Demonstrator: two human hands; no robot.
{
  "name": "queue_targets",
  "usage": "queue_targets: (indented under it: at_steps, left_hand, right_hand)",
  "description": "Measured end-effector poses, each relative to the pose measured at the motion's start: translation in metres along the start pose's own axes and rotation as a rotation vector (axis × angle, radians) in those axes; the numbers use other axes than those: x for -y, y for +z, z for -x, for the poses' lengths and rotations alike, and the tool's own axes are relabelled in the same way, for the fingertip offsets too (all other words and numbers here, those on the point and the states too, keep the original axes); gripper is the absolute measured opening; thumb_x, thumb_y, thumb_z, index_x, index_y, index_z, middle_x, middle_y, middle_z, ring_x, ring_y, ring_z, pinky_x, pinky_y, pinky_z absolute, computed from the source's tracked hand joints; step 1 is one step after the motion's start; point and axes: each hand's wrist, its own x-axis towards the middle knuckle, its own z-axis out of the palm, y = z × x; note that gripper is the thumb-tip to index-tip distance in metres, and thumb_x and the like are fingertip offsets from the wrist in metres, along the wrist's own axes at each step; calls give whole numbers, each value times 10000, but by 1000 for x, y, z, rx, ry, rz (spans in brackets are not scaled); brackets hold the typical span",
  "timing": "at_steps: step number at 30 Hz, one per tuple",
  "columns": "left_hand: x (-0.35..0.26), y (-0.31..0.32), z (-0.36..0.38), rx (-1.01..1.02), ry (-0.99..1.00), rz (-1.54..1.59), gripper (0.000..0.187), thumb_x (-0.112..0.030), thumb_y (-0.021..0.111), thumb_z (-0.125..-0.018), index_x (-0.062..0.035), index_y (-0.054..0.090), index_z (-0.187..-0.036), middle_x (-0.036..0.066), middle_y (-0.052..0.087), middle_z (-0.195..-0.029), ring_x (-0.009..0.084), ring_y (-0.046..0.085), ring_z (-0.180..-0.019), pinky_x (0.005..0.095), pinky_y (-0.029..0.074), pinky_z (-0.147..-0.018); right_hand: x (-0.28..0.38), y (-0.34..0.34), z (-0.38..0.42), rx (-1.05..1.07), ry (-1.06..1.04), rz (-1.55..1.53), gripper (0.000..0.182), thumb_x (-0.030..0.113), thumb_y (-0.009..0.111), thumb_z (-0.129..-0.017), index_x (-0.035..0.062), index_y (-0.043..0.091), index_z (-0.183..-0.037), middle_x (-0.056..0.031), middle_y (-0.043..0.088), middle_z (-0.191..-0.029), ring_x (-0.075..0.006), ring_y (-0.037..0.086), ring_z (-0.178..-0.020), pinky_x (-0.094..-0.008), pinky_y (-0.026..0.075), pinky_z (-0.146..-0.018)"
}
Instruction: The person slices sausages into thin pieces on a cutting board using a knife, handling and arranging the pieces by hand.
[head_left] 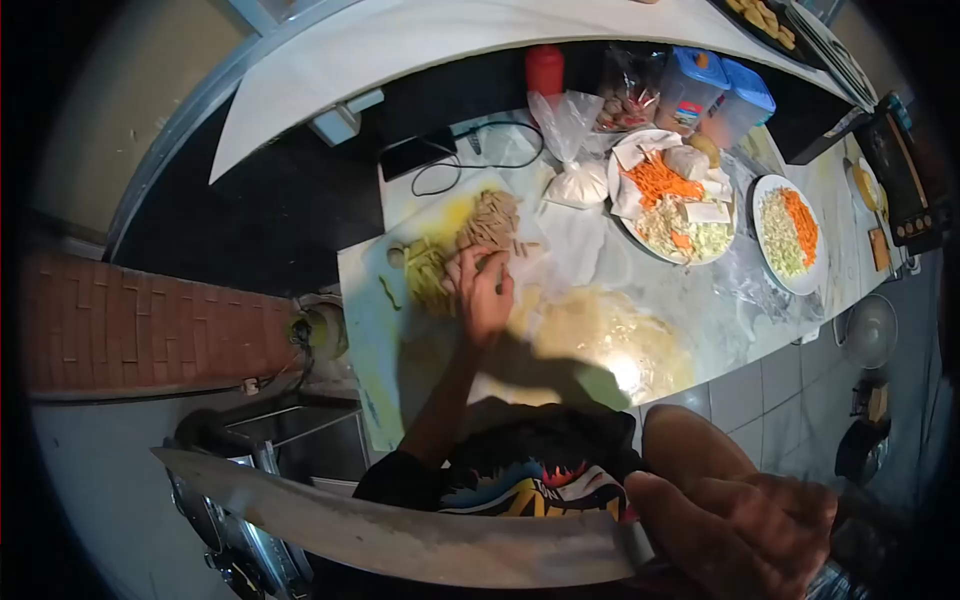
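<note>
My right hand (740,525) is wrapped round the handle of a large knife (420,545). The wide blade is raised close to the camera and points left across the bottom of the view. My left hand (484,298) lies on the cutting board (372,318), its bent fingers a little apart. Those fingertips touch the edge of a heap of green vegetable strips (428,275) and reach toward a heap of pale brown strips (490,220). One loose green strip (389,293) lies left of the heaps. What is under my left fingers is hidden.
A plate (640,242) of shredded carrot and cabbage stands right of the board; a second plate (762,190) is beyond it. Behind are a tied bag of white powder (577,186), plastic containers (692,92) and a cable (500,125). A wet yellowish patch (600,335) covers the table front.
</note>
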Motion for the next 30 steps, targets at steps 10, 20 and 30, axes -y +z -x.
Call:
queue_targets:
  at_steps: [10, 20, 30]
  left_hand:
    - [52, 33, -3, -46, 168, 241, 335, -46, 707, -804, -112, 745, -1131, 143, 602, -1219, 391, 567, -1162, 496, 463, -975]
    - [20, -7, -5, -48, 7, -58, 346, -143, 750, -802, -163, 746, -1148, 70, 591, -1239, 337, 518, -1208, 532, 390, -991]
    - [43, -28, -8, 8, 29, 84, 390, -119, 816, -812, -121, 726, -1192, 103, 642, -1119, 353, 597, -1107, 460, 481, -958]
  right_hand:
    - [9, 40, -7, -436, -150, 55, 620, 591, 731, -776, 359, 595, -1335, -89, 607, -1065, -204, 568, -850, -359, 522, -670]
    - [-31, -2, -4, 175, -55, 82, 613, 185, 766, -835, 89, 611, -1420, -20, 754, -892, -153, 671, -633, -341, 516, -664]
    - [-116, 183, 14, 56, 433, -442, 243, 62, 706, -919, -6, 675, -1151, -248, 698, -893, -457, 666, -809, -472, 506, -679]
